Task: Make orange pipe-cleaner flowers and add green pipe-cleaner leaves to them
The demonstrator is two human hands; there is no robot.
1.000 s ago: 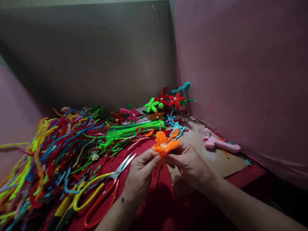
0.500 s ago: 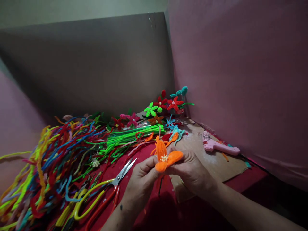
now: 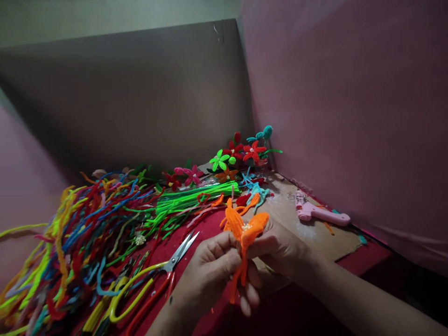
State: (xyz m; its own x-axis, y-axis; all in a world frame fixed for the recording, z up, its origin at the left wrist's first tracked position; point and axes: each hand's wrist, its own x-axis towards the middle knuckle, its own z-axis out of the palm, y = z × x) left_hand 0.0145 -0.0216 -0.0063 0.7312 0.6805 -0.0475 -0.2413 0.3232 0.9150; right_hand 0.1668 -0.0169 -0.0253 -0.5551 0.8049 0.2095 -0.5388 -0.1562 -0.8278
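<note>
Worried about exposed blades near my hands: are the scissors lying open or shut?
Open, slightly: the scissors lie with blade tips parted and yellow and red handles spread.

dim room, soft focus — edges bowed (wide lens), colours vivid

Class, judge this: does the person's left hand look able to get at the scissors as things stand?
Probably yes: the scissors lie uncovered just beside the left hand, though it grips the orange flower.
</note>
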